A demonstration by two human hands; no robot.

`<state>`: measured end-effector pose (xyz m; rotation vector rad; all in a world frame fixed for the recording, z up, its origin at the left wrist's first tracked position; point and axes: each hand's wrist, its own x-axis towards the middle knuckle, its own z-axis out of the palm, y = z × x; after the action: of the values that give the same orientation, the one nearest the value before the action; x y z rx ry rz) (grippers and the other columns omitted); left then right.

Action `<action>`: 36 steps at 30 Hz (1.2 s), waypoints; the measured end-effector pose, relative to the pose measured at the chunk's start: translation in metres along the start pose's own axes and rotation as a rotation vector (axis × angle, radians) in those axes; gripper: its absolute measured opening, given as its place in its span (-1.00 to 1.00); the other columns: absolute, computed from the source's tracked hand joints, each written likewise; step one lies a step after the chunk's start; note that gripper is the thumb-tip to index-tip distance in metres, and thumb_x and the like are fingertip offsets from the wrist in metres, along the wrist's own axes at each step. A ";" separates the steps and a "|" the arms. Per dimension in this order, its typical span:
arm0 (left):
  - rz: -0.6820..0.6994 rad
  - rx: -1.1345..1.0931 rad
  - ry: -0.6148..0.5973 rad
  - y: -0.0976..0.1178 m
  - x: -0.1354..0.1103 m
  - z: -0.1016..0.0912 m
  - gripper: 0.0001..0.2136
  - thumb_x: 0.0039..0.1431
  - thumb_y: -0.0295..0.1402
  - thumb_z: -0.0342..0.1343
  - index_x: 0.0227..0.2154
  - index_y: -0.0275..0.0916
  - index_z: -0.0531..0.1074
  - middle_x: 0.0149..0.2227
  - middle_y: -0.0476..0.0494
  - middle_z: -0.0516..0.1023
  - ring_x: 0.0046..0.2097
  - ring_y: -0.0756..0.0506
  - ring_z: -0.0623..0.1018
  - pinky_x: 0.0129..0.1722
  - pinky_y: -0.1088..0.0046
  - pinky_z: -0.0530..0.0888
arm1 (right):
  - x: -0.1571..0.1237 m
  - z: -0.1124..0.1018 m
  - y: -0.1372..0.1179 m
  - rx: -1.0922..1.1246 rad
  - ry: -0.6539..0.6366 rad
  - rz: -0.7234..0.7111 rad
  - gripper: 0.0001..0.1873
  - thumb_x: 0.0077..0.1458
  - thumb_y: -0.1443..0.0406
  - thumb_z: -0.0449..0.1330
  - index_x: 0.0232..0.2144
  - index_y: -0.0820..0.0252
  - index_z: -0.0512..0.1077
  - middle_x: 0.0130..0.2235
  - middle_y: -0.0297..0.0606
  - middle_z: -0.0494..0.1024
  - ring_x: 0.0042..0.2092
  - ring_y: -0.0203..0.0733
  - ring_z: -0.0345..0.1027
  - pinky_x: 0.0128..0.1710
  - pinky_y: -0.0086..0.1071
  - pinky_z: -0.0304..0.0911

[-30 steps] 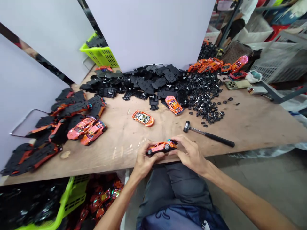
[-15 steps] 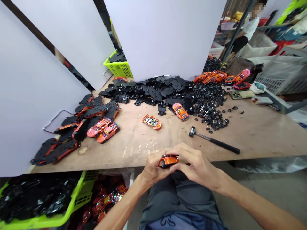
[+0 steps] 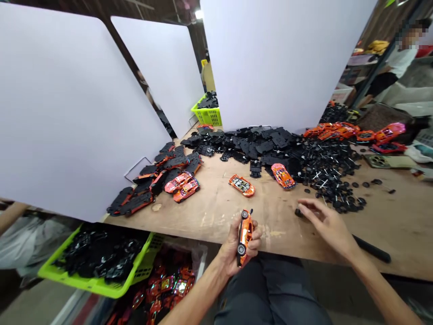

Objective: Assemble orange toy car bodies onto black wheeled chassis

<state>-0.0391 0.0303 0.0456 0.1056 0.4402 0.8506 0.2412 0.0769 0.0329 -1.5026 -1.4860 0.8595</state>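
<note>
My left hand (image 3: pixel 230 246) is wrapped round an orange toy car (image 3: pixel 246 237), held above the table's front edge. The car stands nose-to-tail upright, one side with two grey-hubbed wheels facing me. To the right, my right hand (image 3: pixel 333 230) lies over a hammer (image 3: pixel 372 249), thumb and forefinger pinched at its black head; the hand hides the shaft. On the table ahead lies an orange car body (image 3: pixel 242 185), its inside showing. Another orange toy car (image 3: pixel 283 176) rests beside the dark parts.
Black chassis plates (image 3: pixel 257 144) are heaped along the back, next to loose wheels and axles (image 3: pixel 333 171). Cars turned underside up (image 3: pixel 135 201) lie at left. A green basket (image 3: pixel 91 285) of black parts stands below the table; a person (image 3: pixel 399 63) is at far right.
My right hand has left the car and moved right to the hammer. My left hand now holds the car alone, turned upright. The view has swung left.
</note>
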 end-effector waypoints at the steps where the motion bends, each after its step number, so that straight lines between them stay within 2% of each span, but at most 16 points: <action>1: -0.015 -0.051 -0.015 0.003 0.000 -0.001 -0.49 -0.02 0.00 0.48 -0.26 -0.31 0.45 -0.43 0.08 0.31 -0.55 0.21 0.23 -0.68 0.84 0.17 | -0.002 0.000 0.009 -0.046 -0.023 -0.007 -0.44 0.15 -0.19 0.26 -0.11 0.11 0.62 -0.06 -0.07 0.69 -0.08 0.06 0.62 -0.06 -0.15 0.55; 4: 0.003 -0.122 0.006 0.006 0.000 -0.006 -0.53 0.08 0.00 0.42 -0.28 -0.31 0.43 -0.36 0.01 0.35 -0.51 0.19 0.26 -0.69 0.85 0.17 | -0.014 0.002 0.025 -0.166 -0.066 -0.108 -0.49 0.19 -0.19 0.21 -0.19 0.05 0.64 -0.10 -0.10 0.70 -0.10 0.07 0.62 -0.07 -0.14 0.55; 6: 0.035 -0.019 0.090 0.008 -0.001 -0.012 -0.54 0.07 0.01 0.41 -0.30 -0.30 0.43 -0.37 0.00 0.38 -0.51 0.16 0.31 -0.68 0.80 0.24 | -0.020 0.003 0.030 -0.233 -0.046 -0.176 -0.53 0.23 -0.18 0.18 -0.22 0.00 0.64 -0.11 -0.13 0.70 -0.11 0.07 0.62 -0.08 -0.15 0.55; 10: 0.258 0.676 0.396 0.041 -0.008 -0.027 -0.51 0.00 0.04 0.43 -0.23 -0.25 0.46 -0.42 -0.01 0.49 -0.48 0.00 0.49 -0.52 0.52 0.47 | -0.019 -0.001 0.041 -0.284 0.004 -0.254 -0.57 0.25 -0.15 0.17 -0.21 -0.07 0.65 -0.12 -0.16 0.70 -0.15 0.05 0.64 -0.23 -0.21 0.58; 12: 0.522 1.102 0.568 0.085 -0.014 -0.034 -0.50 -0.06 0.00 0.47 -0.21 -0.23 0.48 -0.35 -0.06 0.58 -0.32 -0.10 0.59 -0.31 0.39 0.55 | -0.015 -0.001 0.048 -0.282 0.013 -0.293 -0.59 0.24 -0.14 0.18 -0.21 -0.09 0.66 -0.13 -0.16 0.70 -0.16 0.05 0.65 -0.27 -0.24 0.58; 15: 0.905 1.627 0.962 0.182 -0.026 -0.040 -0.54 0.01 0.04 0.38 -0.19 -0.20 0.50 -0.20 -0.17 0.63 -0.15 -0.22 0.60 -0.09 0.24 0.53 | -0.010 0.001 0.055 -0.284 0.019 -0.316 -0.61 0.25 -0.12 0.18 -0.20 -0.08 0.64 -0.14 -0.16 0.69 -0.21 0.03 0.64 -0.33 -0.27 0.57; 18: 1.000 1.894 1.234 0.278 -0.037 -0.043 -0.63 0.18 -0.03 0.21 -0.17 -0.26 0.53 -0.05 -0.34 0.58 -0.01 -0.31 0.55 0.06 0.11 0.46 | -0.010 0.004 0.051 -0.313 0.001 -0.314 -0.66 0.29 -0.08 0.17 -0.16 -0.08 0.61 -0.14 -0.20 0.66 -0.29 -0.04 0.61 -0.32 -0.26 0.55; 21: 1.049 1.899 1.349 0.327 -0.034 -0.042 -0.59 0.19 -0.17 0.17 -0.05 -0.42 0.51 0.19 -0.64 0.38 0.27 -0.55 0.32 0.26 -0.22 0.19 | -0.012 0.010 0.037 -0.373 0.065 -0.331 -0.68 0.36 -0.02 0.11 -0.07 -0.07 0.56 -0.07 -0.19 0.62 -0.13 0.00 0.60 -0.13 -0.20 0.52; 23: 1.154 1.862 1.395 0.323 -0.020 -0.038 -0.53 0.25 -0.20 0.09 0.08 -0.49 0.44 0.24 -0.72 0.30 0.32 -0.61 0.21 0.27 -0.34 0.08 | -0.009 0.020 0.023 -0.389 0.110 -0.344 -0.70 0.39 0.04 0.09 0.00 -0.05 0.51 -0.01 -0.17 0.59 -0.02 0.04 0.55 -0.01 -0.15 0.46; 24: 1.194 1.856 1.337 0.310 -0.009 -0.035 -0.52 0.29 -0.21 0.03 0.11 -0.50 0.41 0.22 -0.72 0.31 0.31 -0.59 0.23 0.27 -0.34 0.10 | -0.004 0.027 0.015 -0.383 0.109 -0.352 -0.71 0.40 0.07 0.10 0.03 -0.03 0.49 0.01 -0.16 0.59 0.00 0.04 0.54 0.02 -0.14 0.44; 25: 1.221 1.862 1.236 0.291 0.005 -0.032 -0.53 0.33 -0.20 -0.01 0.12 -0.48 0.41 0.18 -0.67 0.37 0.27 -0.55 0.30 0.26 -0.30 0.16 | 0.004 0.036 0.008 -0.368 0.096 -0.368 -0.73 0.41 0.10 0.10 0.04 -0.01 0.47 0.01 -0.16 0.58 0.01 0.02 0.53 0.03 -0.14 0.43; 26: 1.182 1.892 1.031 0.269 0.021 -0.028 -0.55 0.36 -0.20 -0.05 0.11 -0.45 0.43 0.13 -0.61 0.43 0.22 -0.50 0.37 0.24 -0.23 0.23 | 0.015 0.045 0.001 -0.351 0.073 -0.394 -0.75 0.42 0.14 0.09 0.04 0.01 0.46 0.02 -0.15 0.58 0.01 0.01 0.52 0.04 -0.13 0.42; 27: 1.106 1.939 0.850 0.245 0.037 -0.024 -0.60 0.36 -0.17 -0.02 0.04 -0.37 0.49 0.03 -0.50 0.52 0.12 -0.43 0.48 0.18 -0.11 0.36 | 0.030 0.056 -0.005 -0.338 0.053 -0.427 -0.76 0.43 0.18 0.08 0.03 0.03 0.47 0.01 -0.14 0.58 0.01 0.01 0.50 0.05 -0.12 0.41; 30: 0.995 1.953 0.529 0.182 0.079 -0.013 -0.66 0.23 -0.13 0.23 0.01 -0.12 0.56 0.01 -0.25 0.61 0.01 -0.28 0.59 0.07 0.15 0.51 | 0.089 0.087 -0.016 -0.366 0.014 -0.529 -0.75 0.43 0.31 0.03 -0.05 0.15 0.50 -0.03 -0.05 0.59 0.03 0.07 0.44 0.10 -0.03 0.34; 32: 1.005 1.804 0.476 0.158 0.095 -0.007 -0.69 0.24 -0.17 0.22 0.01 -0.09 0.56 0.06 -0.24 0.61 0.08 -0.28 0.57 0.11 0.16 0.50 | 0.126 0.104 -0.018 -0.417 -0.059 -0.537 -0.81 0.37 0.35 0.11 -0.08 0.21 0.51 -0.03 0.01 0.58 0.02 0.11 0.41 0.07 -0.01 0.30; 36: 1.021 1.605 0.584 0.134 0.096 -0.003 -0.70 0.39 -0.20 0.02 0.01 -0.21 0.50 -0.05 -0.31 0.63 -0.05 -0.25 0.62 -0.06 0.17 0.56 | 0.164 0.120 -0.016 -0.411 -0.153 -0.551 -0.97 0.23 0.39 0.28 -0.30 0.22 0.52 -0.16 -0.05 0.59 -0.07 0.03 0.40 0.00 -0.14 0.27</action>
<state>-0.0794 0.1898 0.0465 1.7076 1.6264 1.3091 0.1365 0.2501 0.0105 -1.2107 -2.1493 0.3545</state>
